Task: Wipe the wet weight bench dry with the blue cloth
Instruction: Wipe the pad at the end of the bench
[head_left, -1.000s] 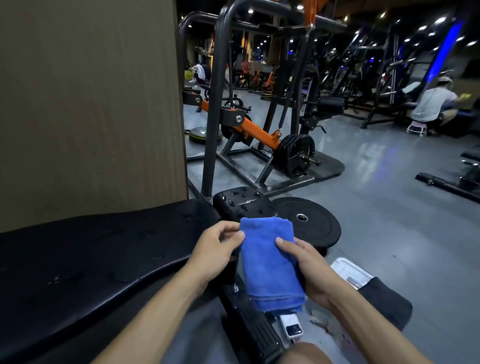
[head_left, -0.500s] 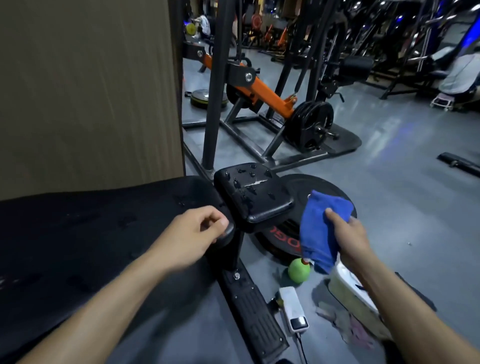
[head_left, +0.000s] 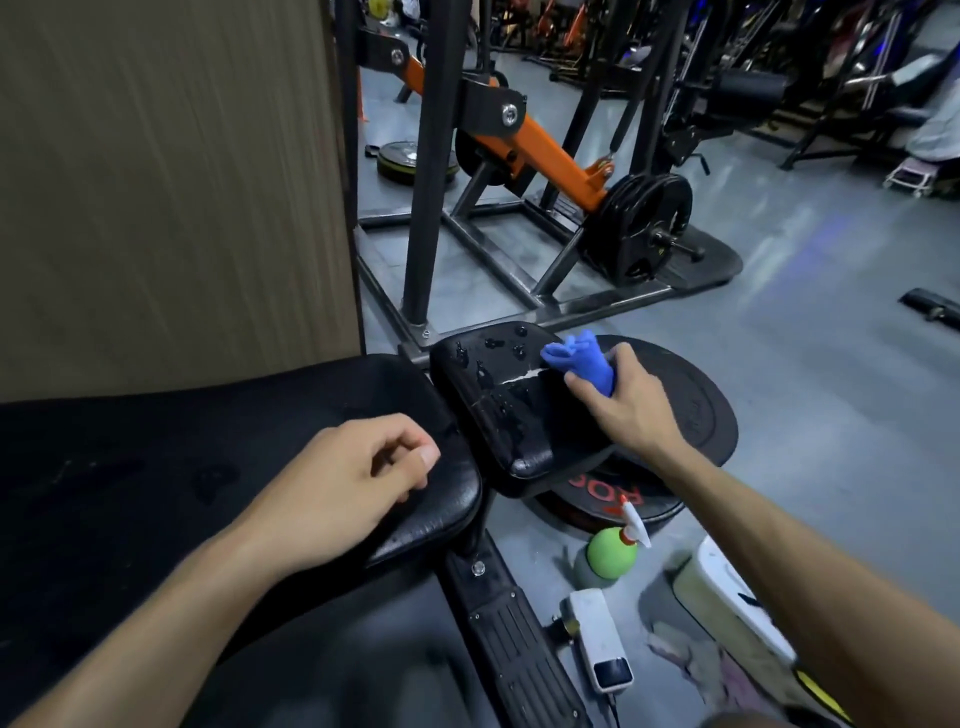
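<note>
On the small seat pad (head_left: 511, 410) of the weight bench (head_left: 156, 493), beaded with water drops, my right hand (head_left: 631, 410) presses the bunched blue cloth (head_left: 579, 358), fingers wrapped tight around it near the pad's far right edge. My left hand (head_left: 337, 493) rests loosely curled and empty on the end of the long pad, just beside the seat.

The black bench (head_left: 156, 467) is seen beaded with droplets on its small seat pad (head_left: 498, 395); the blue cloth (head_left: 582, 358) is pressed there, the left hand (head_left: 337, 488) rested on the long pad.
</note>
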